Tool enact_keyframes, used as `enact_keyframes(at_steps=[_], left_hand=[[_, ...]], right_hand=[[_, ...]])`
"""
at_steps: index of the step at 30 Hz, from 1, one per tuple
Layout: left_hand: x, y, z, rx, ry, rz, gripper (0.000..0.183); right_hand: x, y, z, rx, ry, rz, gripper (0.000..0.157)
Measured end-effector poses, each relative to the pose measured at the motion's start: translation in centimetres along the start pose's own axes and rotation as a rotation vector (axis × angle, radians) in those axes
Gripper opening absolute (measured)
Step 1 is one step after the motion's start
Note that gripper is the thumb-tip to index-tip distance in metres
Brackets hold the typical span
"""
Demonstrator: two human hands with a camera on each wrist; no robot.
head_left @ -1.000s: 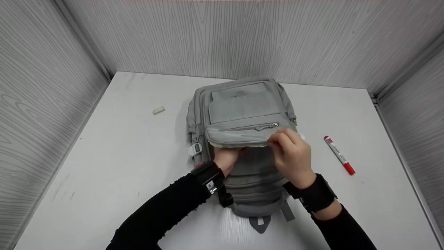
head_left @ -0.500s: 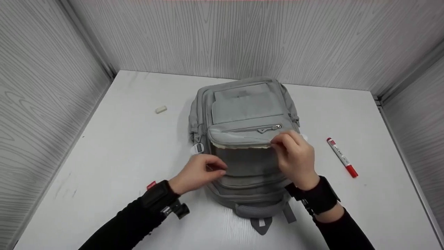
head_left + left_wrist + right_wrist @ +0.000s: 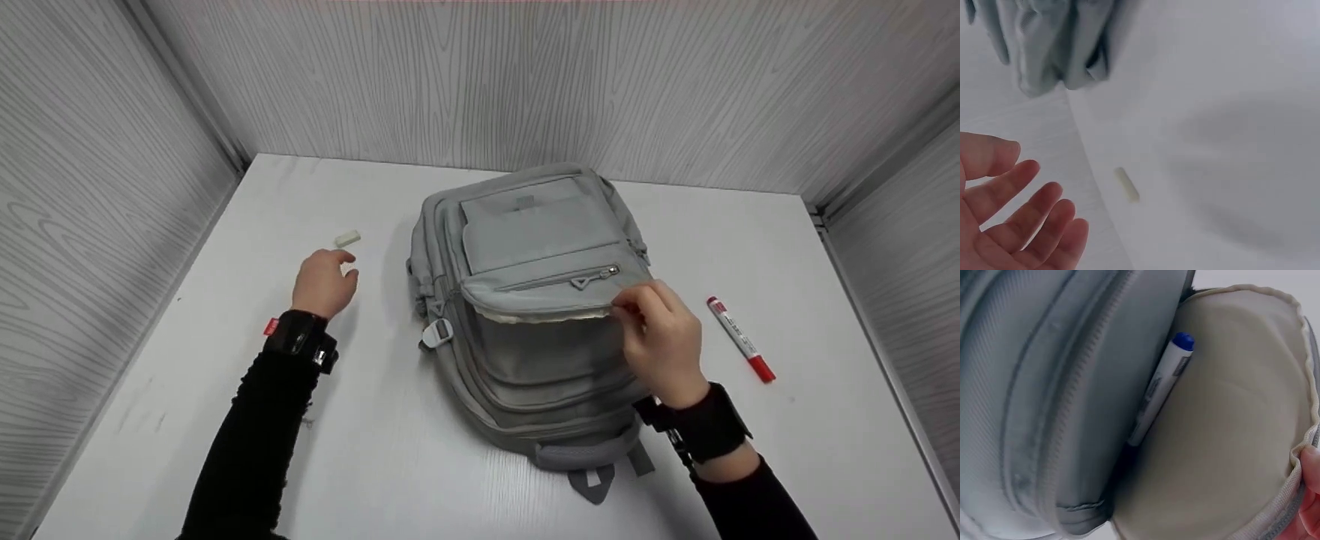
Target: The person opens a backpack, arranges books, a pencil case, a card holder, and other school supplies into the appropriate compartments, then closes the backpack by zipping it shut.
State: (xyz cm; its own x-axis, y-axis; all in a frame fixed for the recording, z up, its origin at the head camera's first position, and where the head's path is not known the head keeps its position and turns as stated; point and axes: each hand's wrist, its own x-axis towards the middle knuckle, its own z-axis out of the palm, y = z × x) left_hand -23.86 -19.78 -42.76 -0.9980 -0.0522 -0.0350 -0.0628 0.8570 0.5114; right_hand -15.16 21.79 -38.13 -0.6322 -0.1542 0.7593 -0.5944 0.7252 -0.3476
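Observation:
A grey backpack [image 3: 540, 232] lies on the white table, its front pocket unzipped. My right hand [image 3: 664, 341] pinches the edge of the pocket flap [image 3: 540, 300] and holds it raised. Inside the pocket, in the right wrist view, a white marker with a blue end [image 3: 1162, 388] lies against the beige lining [image 3: 1224, 399]. My left hand [image 3: 324, 285] is over the table left of the backpack, fingers relaxed and holding nothing. Just beyond it in the head view lies a small off-white block like an eraser [image 3: 347, 238]; the left wrist view shows a gap between the hand [image 3: 1027, 219] and the block [image 3: 1127, 184].
A marker with red ends [image 3: 741, 340] lies on the table right of the backpack. Wood-grain panels [image 3: 525, 82] enclose the back and both sides. The backpack's top handle [image 3: 585, 450] and a strap end point toward the front edge.
My left hand has come out from under the pocket flap and moved left and away, close to the off-white block. My right hand keeps its pinch; the backpack has shifted slightly right at its near end.

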Motion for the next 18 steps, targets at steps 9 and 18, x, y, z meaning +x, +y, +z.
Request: enact_keyframes(at_steps=[9,18], left_hand=[[3.8,-3.3,2.3,0.222,-0.145,-0.144,0.057],[5.5,-4.4,4.5,0.275,-0.154,-0.151,0.064]], right_hand=[[-0.8,0.0,-0.2,-0.010,0.014,0.006,0.019],[-1.8,-0.2,-0.3,0.003,-0.018,0.013,0.020]])
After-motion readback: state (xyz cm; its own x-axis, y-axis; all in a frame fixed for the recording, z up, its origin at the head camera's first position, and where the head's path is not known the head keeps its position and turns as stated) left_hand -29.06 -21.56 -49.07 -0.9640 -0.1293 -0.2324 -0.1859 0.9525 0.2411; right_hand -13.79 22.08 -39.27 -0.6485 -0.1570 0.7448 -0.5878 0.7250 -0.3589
